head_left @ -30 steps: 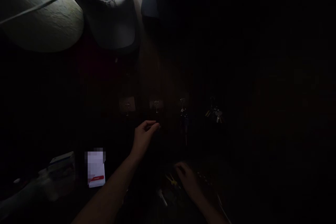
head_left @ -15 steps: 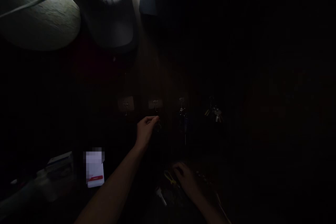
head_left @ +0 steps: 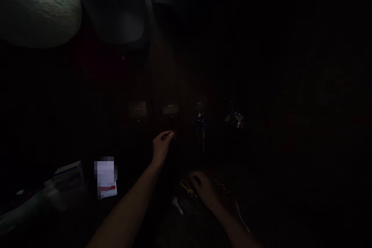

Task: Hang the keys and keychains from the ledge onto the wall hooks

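Observation:
My left hand [head_left: 161, 147] is raised under the second wall hook [head_left: 171, 107], thumb and fingertips pinched on a small metal ring [head_left: 174, 135]. Whatever else hangs from that ring is lost in the dark. Lower down, my right hand [head_left: 203, 188] has its fingers curled towards the thumb, and what they hold, if anything, is too dark to make out. Just left of its fingertips lies a yellow cord loop [head_left: 187, 188]. A pale key [head_left: 177, 205] rests below the cord.
Keys with a dark blue piece [head_left: 204, 127] hang from the third hook [head_left: 200, 104]. A key bunch [head_left: 238, 119] hangs farther right. The leftmost hook [head_left: 138, 109] is on a pale backing. Caps [head_left: 122, 19] hang above. A white packet [head_left: 107, 178] and a box [head_left: 68, 178] are lower left.
My left hand has drawn slightly down from the second hook, still pinching the ring. The whole view has shifted a little. My right hand stays beside the yellow cord.

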`<action>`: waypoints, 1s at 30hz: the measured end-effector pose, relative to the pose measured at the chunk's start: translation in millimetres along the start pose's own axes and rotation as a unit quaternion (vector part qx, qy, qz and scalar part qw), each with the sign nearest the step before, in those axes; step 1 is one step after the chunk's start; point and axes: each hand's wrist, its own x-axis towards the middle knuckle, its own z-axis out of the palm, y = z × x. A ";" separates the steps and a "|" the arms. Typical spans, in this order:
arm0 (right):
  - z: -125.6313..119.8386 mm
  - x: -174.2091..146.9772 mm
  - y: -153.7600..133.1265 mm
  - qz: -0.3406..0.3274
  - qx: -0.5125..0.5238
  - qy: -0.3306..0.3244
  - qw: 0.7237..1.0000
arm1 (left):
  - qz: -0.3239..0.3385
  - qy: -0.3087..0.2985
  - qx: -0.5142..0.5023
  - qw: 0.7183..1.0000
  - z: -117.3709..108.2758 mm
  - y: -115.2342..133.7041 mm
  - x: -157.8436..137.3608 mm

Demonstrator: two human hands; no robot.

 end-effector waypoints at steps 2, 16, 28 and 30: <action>-0.8 0.0 -2.5 0.004 -0.005 0.000 1.000 | -0.009 -0.007 -0.002 1.000 -3.6 -5.7 -2.8; -0.2 -0.1 -2.0 0.010 0.001 -0.014 1.000 | -0.064 -0.093 0.079 0.991 -62.5 -54.4 -48.0; 1.1 1.2 2.3 0.029 -0.014 -0.025 0.999 | -0.070 -0.170 0.240 0.953 -126.0 -64.3 -108.7; 1.0 1.3 2.4 0.031 -0.019 -0.025 0.999 | -0.061 -0.175 0.294 0.938 -126.4 -57.1 -116.6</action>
